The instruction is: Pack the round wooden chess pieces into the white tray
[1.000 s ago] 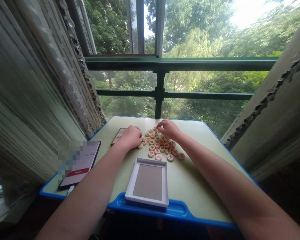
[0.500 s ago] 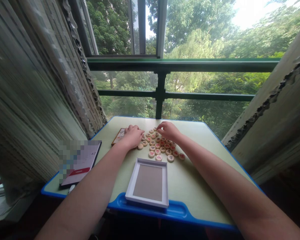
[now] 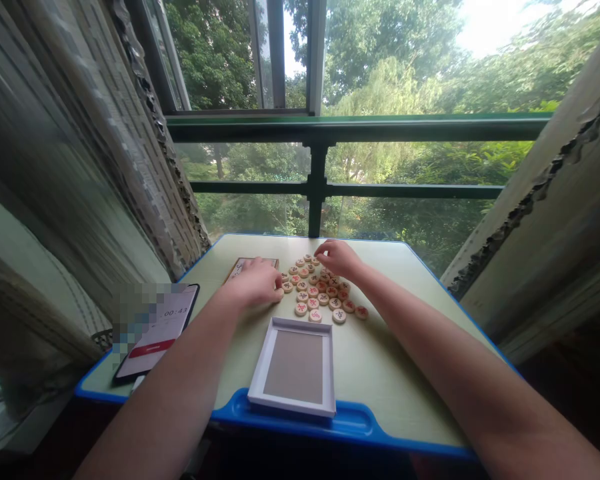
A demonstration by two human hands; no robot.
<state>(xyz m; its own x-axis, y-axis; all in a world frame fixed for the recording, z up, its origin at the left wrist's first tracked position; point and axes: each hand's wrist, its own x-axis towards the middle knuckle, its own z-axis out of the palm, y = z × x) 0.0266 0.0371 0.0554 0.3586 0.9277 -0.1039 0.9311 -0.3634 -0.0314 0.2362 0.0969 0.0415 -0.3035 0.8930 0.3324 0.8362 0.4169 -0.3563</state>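
Note:
Round wooden Chinese chess pieces (image 3: 313, 292) with red and black characters lie in a loose cluster on the table. At the cluster's left edge, my left hand (image 3: 256, 283) has its fingers curled down around a Chinese chess piece, mostly hidden beneath the fingertips. Behind that hand lies a flat box (image 3: 235, 268) with a printed top, partly covered. My right hand (image 3: 341, 257) reaches over the far end of the cluster, thumb and fingers pinched at a Chinese chess piece (image 3: 315, 261). Closer to me sits an open, shallow white box lid (image 3: 295, 367) with nothing inside.
A phone (image 3: 160, 330) showing a running timer lies at the table's left, partly blurred out. The pale table (image 3: 405, 380) has a blue rim and a blue front tray groove (image 3: 357, 418). Curtains (image 3: 145, 153) hang either side of the railed window (image 3: 316, 160).
My left hand has shifted toward me and come down over the piece at the cluster's left edge, exposing more of the printed box. My right hand stays at the far pieces.

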